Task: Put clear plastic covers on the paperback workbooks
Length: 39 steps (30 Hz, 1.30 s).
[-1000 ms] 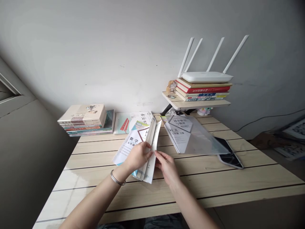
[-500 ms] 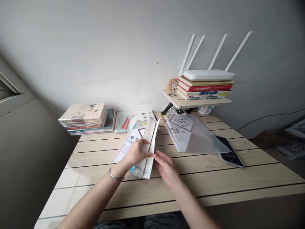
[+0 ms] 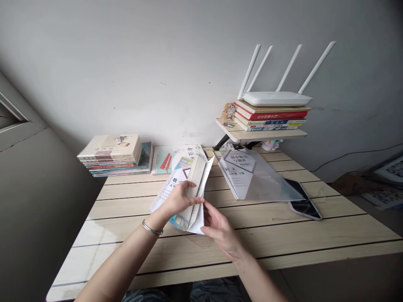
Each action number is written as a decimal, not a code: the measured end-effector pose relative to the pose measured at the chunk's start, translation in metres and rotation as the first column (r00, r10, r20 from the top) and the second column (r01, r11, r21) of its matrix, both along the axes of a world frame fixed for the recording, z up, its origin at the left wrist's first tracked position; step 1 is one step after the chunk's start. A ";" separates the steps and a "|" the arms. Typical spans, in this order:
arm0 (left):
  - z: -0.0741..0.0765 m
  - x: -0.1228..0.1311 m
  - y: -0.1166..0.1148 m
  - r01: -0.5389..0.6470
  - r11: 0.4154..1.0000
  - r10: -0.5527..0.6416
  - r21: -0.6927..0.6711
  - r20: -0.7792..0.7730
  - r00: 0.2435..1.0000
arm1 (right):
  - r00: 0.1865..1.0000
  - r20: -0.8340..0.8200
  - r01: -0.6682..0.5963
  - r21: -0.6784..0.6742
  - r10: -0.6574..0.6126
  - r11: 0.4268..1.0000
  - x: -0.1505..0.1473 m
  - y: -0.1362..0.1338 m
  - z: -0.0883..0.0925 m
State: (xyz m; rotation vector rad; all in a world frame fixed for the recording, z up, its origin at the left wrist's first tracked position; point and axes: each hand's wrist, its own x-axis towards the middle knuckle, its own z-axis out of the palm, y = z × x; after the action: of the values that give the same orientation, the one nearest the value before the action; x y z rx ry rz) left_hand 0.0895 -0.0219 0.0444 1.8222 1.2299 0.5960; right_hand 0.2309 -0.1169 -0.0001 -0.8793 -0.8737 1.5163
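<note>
A white workbook (image 3: 192, 191) with printed characters on its cover lies half open on the wooden desk (image 3: 283, 235), its pages raised on edge. My left hand (image 3: 179, 199) is closed around those raised pages from the left, a metal bracelet on its wrist. My right hand (image 3: 218, 226) is at the book's near right corner, fingers curled against the lowest white page. To the right lies a second workbook under a clear plastic cover (image 3: 252, 174).
A stack of books (image 3: 113, 155) sits at the back left, with a teal-and-white book (image 3: 171, 159) beside it. A small shelf (image 3: 261, 134) carries more books and a white router (image 3: 277, 98). A dark tablet (image 3: 304, 201) lies at the right.
My left hand has shifted its hold up the raised pages, and a loose white page now fans out lower right. My right hand has slid slightly down toward me.
</note>
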 end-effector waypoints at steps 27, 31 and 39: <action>0.025 -0.166 -0.090 -0.571 0.740 0.660 -0.356 0.218 0.719 | 0.420 0.828 0.419 0.186 -0.371 0.889 0.097 0.007 -0.026; -0.011 -0.169 -0.127 -0.615 0.716 0.680 -0.330 0.127 0.723 | 0.378 0.866 0.365 0.185 -0.327 0.912 0.105 0.010 -0.023; -0.040 -0.173 -0.153 -0.674 0.731 0.639 -0.109 -0.238 0.732 | 0.609 0.792 0.238 -0.122 -0.050 0.964 0.104 0.009 -0.009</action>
State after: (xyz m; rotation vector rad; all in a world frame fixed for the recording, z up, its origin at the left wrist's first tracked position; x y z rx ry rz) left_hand -0.0832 -0.1749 0.0046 1.2607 2.0243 0.6679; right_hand 0.3351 -0.1078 -0.0088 -1.8192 -1.2265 1.0504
